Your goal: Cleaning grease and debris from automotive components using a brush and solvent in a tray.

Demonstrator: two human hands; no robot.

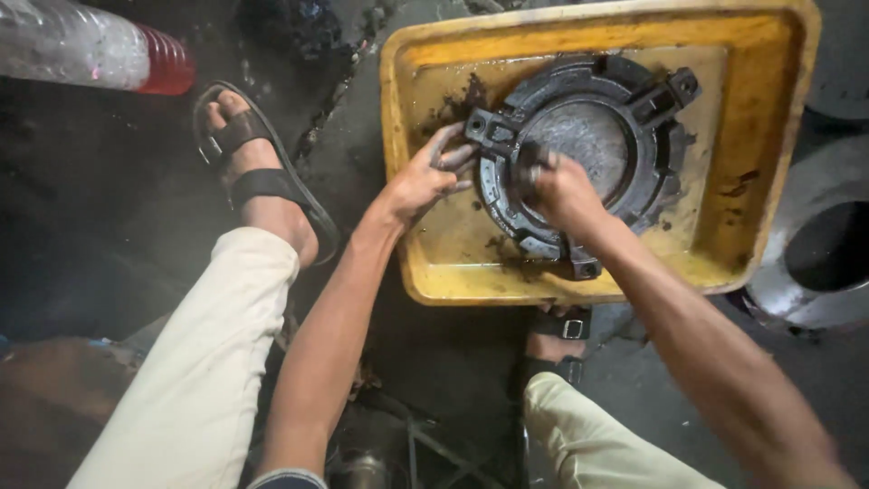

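Over the yellow tray [769, 136], left hand [425, 177] rests spread on the black ring casting [579, 145], right hand [561, 190] clenched on its rim.

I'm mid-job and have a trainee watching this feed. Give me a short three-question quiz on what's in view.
1. True or false: the round black metal part lies in a yellow tray.
2. Which hand rests on the part's outer rim beside a bolt lug: A) left hand B) right hand?
3. What lies at the top left, beyond the sandalled foot?

Key: 1 true. 2 A. 3 A clear plastic bottle with a red end, lying on its side.
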